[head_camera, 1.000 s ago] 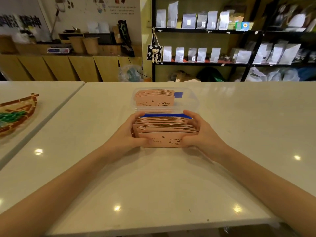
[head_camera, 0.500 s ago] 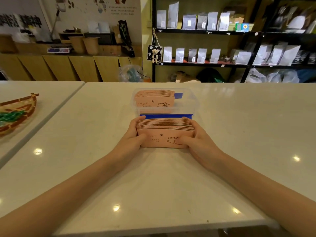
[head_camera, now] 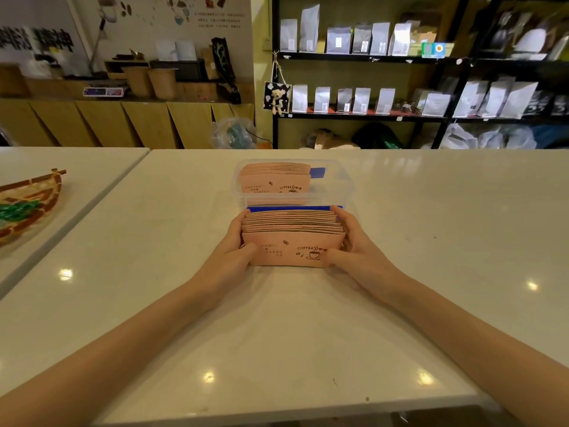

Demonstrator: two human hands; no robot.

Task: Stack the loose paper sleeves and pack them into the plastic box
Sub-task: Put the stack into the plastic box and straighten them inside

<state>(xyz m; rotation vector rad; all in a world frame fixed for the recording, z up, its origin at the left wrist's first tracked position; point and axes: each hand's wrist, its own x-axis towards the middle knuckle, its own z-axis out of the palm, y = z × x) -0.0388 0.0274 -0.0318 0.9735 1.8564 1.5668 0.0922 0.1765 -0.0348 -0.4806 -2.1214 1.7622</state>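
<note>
A stack of pink paper coffee sleeves [head_camera: 292, 241] stands on edge on the white table, squeezed between both my hands. My left hand [head_camera: 234, 248] grips its left end and my right hand [head_camera: 354, 245] grips its right end, thumbs on the front sleeve. Just behind the stack sits the clear plastic box [head_camera: 338, 186] with blue clips. Inside the box another batch of pink sleeves [head_camera: 274, 180] stands upright at its left side. The box's right part shows no sleeves.
A woven basket [head_camera: 27, 204] with green content rests on the neighbouring table at the left. The white table [head_camera: 431, 241] spreads wide on both sides and toward me. Shelves of pouches [head_camera: 354, 100] stand beyond the far edge.
Both hands squared up the fanned stack and tilted it upright. The sleeves now line up evenly and the stack sits slightly nearer the box's front wall.
</note>
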